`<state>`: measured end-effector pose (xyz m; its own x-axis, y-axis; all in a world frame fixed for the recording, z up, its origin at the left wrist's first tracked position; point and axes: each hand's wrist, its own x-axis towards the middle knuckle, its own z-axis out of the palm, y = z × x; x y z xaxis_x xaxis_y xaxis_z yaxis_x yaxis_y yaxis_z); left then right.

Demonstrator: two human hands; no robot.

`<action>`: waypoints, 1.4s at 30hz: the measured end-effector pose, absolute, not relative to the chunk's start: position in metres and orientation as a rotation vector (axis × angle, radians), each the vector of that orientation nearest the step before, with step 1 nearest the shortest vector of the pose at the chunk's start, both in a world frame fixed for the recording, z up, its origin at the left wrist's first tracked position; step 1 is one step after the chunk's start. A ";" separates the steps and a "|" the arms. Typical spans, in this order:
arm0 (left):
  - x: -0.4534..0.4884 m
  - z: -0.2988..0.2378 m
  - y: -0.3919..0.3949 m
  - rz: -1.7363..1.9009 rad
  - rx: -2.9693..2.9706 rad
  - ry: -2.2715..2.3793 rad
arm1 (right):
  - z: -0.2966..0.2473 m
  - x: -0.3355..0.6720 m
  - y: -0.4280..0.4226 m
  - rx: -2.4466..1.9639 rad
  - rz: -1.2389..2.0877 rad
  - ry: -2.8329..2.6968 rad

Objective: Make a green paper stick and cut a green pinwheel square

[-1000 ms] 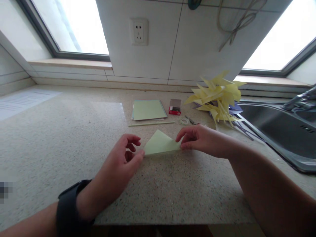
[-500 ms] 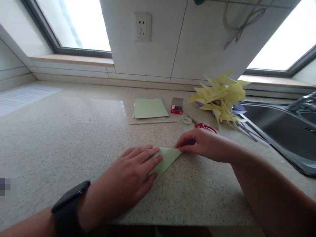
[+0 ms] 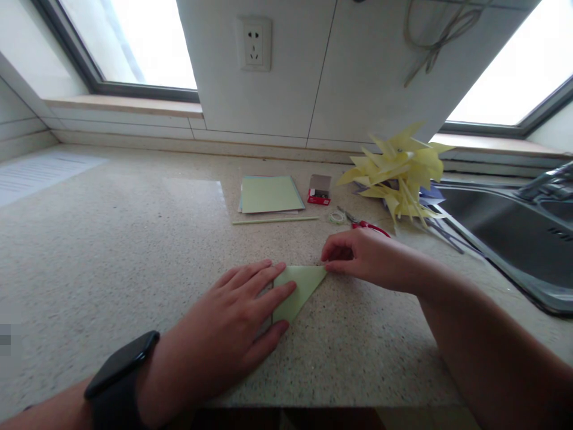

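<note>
A pale green sheet of paper (image 3: 301, 290), folded into a triangle, lies on the speckled countertop in front of me. My left hand (image 3: 244, 307) rests on its left side with fingers spread, covering part of the left edge. At the paper's right corner, the thumb and fingertips of my right hand (image 3: 353, 254) are pinched together on the tip. Just behind that hand lie red-handled scissors (image 3: 369, 227), their handles partly hidden by it. A small roll of tape (image 3: 337, 217) sits beside the blades.
Behind the hands are a stack of coloured paper (image 3: 271, 194), a thin pale stick (image 3: 275, 220) and a small red box (image 3: 319, 196), open. Yellow paper pinwheels (image 3: 398, 170) lie at the right, beside a steel sink (image 3: 496, 227). A printed sheet (image 3: 45, 172) is at far left.
My left fingers have shifted slightly, and more of the folded paper's left side now shows. My right hand stays at the right corner. The camera view has moved a little.
</note>
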<state>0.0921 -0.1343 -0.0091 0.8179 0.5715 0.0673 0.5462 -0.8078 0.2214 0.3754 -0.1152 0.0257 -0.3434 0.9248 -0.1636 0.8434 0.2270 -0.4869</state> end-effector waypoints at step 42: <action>0.097 -0.001 -0.132 0.124 2.825 0.854 | 0.026 0.351 -0.152 -1.435 0.233 -2.771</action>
<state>0.0967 -0.1324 -0.0006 0.8307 0.5562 0.0253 0.5406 -0.8166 0.2025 0.3510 -0.1516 0.0259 -0.5792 0.8132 -0.0574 0.8113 0.5681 -0.1377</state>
